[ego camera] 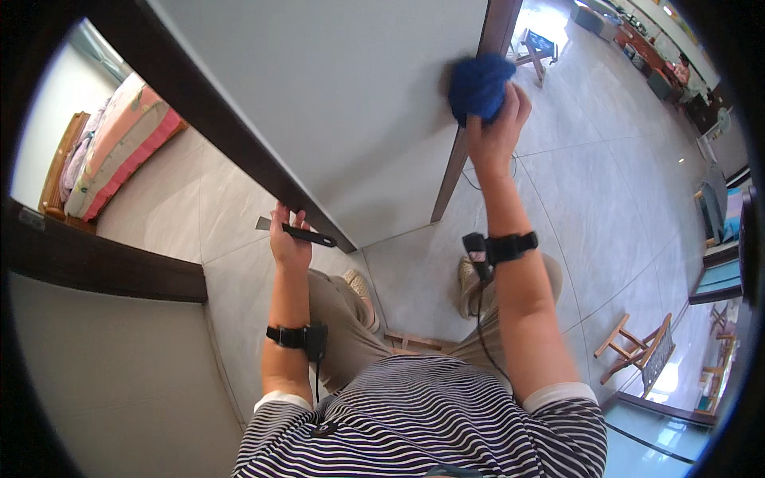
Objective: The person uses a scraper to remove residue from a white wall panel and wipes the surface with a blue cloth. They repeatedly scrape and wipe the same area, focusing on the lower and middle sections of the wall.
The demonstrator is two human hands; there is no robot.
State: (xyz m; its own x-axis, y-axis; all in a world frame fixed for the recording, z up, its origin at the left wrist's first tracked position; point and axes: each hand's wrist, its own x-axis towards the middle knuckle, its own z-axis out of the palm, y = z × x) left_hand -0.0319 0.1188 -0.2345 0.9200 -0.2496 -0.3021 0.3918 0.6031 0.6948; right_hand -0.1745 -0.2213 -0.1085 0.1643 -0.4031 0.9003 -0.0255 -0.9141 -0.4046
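Observation:
My right hand grips a bunched blue cloth at the brown edge trim of a pale wall panel. A shadow of the arm falls across the panel. Lower and to the left, my left hand holds a scraper by its black handle, the metal blade pointing left. The left fingertips reach the dark wooden door frame; whether they press on it I cannot tell.
Through the doorway at left stands a bed with a striped cover. A folding stool stands at lower right and another stool at the top. Beneath me is a wooden seat. A thin cable lies by the trim.

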